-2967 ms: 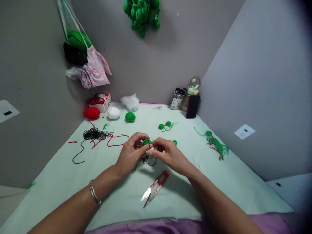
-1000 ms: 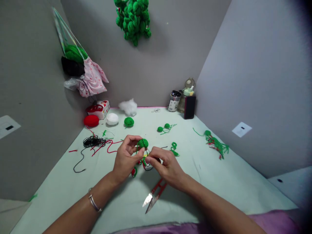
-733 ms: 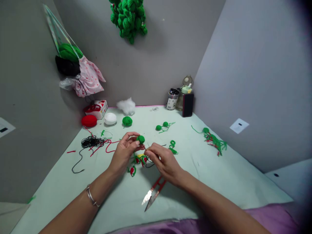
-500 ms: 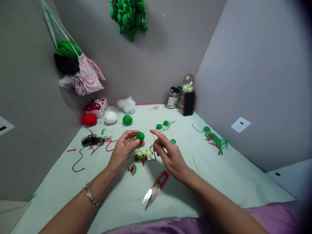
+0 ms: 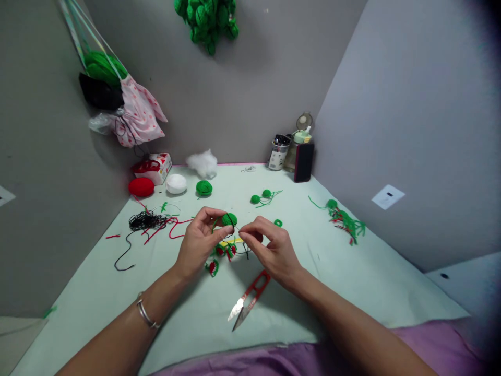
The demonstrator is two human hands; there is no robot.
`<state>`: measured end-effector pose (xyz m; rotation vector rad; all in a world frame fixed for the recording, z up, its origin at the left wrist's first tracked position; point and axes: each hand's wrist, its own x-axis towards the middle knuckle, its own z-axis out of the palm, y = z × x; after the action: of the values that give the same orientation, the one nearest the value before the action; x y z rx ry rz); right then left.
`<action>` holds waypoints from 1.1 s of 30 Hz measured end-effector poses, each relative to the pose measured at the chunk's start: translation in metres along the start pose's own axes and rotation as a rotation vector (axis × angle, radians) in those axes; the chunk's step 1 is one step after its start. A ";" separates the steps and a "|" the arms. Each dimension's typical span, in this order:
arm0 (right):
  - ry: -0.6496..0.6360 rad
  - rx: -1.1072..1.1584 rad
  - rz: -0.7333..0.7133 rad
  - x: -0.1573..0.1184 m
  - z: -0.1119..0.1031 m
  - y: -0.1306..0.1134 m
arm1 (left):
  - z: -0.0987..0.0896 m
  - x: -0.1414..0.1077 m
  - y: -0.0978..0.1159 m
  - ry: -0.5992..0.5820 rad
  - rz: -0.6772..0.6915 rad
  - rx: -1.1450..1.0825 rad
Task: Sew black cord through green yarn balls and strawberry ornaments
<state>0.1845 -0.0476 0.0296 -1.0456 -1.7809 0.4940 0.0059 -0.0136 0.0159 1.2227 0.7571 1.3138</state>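
Purple cloth (image 5: 305, 352) borders the near edge of the table (image 5: 183, 329) at the bottom of the frame. Red-handled snips (image 5: 250, 300) lie inside that edge, blades toward lower left. Red-and-green pieces (image 5: 213, 268) at lower centre restrict downward movement of the hands. At centre, the left hand (image 5: 201, 237) pinches a small green ball (image 5: 229, 219) crossed by black thread (image 5: 232, 221). Change noted: the right hand (image 5: 270, 243), moments ago apart with forefinger extended, is now just beside the ball, fingertips closed on what appears to be a needle (image 5: 237, 228); in my judgement, stitching has returned to the ball. Open room extends right, toward the green-and-red bundle (image 5: 346, 224); yarn balls (image 5: 176, 184) and the back wall (image 5: 258, 94) bound the far side.
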 end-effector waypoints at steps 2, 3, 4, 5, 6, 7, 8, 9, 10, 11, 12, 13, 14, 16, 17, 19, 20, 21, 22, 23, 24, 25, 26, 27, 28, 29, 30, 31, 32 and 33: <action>-0.011 -0.004 0.004 0.000 0.001 0.000 | 0.001 0.000 0.000 0.004 0.007 0.012; -0.011 -0.005 0.007 -0.001 0.001 0.000 | 0.001 0.000 0.000 0.005 0.011 0.017; -0.010 -0.006 0.010 -0.001 0.001 0.000 | 0.001 0.000 -0.001 0.006 0.015 0.021; -0.010 -0.008 0.013 -0.001 0.001 0.000 | 0.001 -0.001 -0.001 0.006 0.018 0.024; -0.013 -0.012 0.016 -0.001 0.002 0.000 | 0.001 -0.001 -0.002 0.009 0.023 0.026; -0.018 -0.015 0.019 -0.001 0.002 0.000 | 0.001 -0.001 -0.003 0.011 0.028 0.028; -0.024 -0.017 0.024 -0.001 0.002 0.000 | 0.001 -0.002 -0.003 0.011 0.033 0.030; -0.029 -0.018 0.029 -0.001 0.002 0.000 | 0.001 -0.002 -0.004 0.009 0.035 0.033; -0.032 -0.020 0.035 -0.002 0.002 0.000 | 0.000 -0.003 -0.005 0.007 0.038 0.036; -0.036 -0.022 0.043 -0.002 0.002 0.000 | 0.000 -0.003 -0.005 0.005 0.041 0.041; -0.040 -0.024 0.050 -0.002 0.002 0.000 | 0.000 -0.003 -0.006 0.003 0.044 0.046; -0.041 -0.024 0.056 -0.002 0.003 0.000 | 0.000 -0.003 -0.006 0.003 0.047 0.051; -0.040 -0.023 0.058 -0.002 0.003 0.000 | 0.000 -0.004 -0.005 0.005 0.048 0.054; -0.037 -0.017 0.052 -0.003 0.004 0.001 | 0.001 -0.004 -0.004 0.015 0.044 0.051; -0.030 -0.014 0.044 -0.003 0.004 0.001 | 0.002 -0.004 -0.003 0.021 0.037 0.046; -0.015 -0.010 0.031 -0.004 0.005 0.002 | 0.004 -0.005 -0.001 0.027 0.015 0.026; -0.004 -0.008 0.025 -0.004 0.005 0.001 | 0.006 -0.006 0.000 0.024 0.001 0.011; 0.010 -0.005 0.019 -0.004 0.005 0.001 | 0.007 -0.007 0.000 0.019 -0.013 -0.006; 0.028 0.000 0.011 -0.005 0.006 0.000 | 0.009 -0.008 0.000 0.012 -0.027 -0.024; 0.043 0.008 0.002 -0.005 0.006 0.000 | 0.011 -0.009 0.000 0.008 -0.042 -0.045; 0.056 0.018 -0.006 -0.005 0.007 0.000 | 0.012 -0.010 0.000 0.005 -0.060 -0.064; 0.062 0.031 -0.012 -0.005 0.007 0.000 | 0.013 -0.011 0.000 0.002 -0.080 -0.082; 0.061 0.045 -0.012 -0.005 0.007 0.000 | 0.014 -0.012 0.001 0.001 -0.101 -0.099; 0.054 0.061 -0.007 -0.005 0.007 0.000 | 0.015 -0.012 0.001 0.001 -0.120 -0.113; 0.044 0.075 0.000 -0.004 0.007 0.000 | 0.015 -0.013 0.001 0.004 -0.134 -0.126; 0.034 0.086 0.009 -0.003 0.006 0.001 | 0.015 -0.013 0.001 0.009 -0.142 -0.135; 0.027 0.093 0.016 -0.002 0.005 0.001 | 0.015 -0.013 0.002 0.015 -0.143 -0.141; 0.020 0.098 0.024 -0.001 0.003 0.001 | 0.015 -0.013 0.002 0.020 -0.140 -0.145; 0.012 0.102 0.032 0.000 0.002 0.001 | 0.014 -0.013 0.002 0.023 -0.135 -0.147; -0.001 0.107 0.040 0.001 0.000 0.001 | 0.014 -0.012 0.002 0.021 -0.130 -0.147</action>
<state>0.1845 -0.0461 0.0296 -1.0080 -1.7180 0.6086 0.0162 -0.0290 0.0188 1.0277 0.7294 1.2542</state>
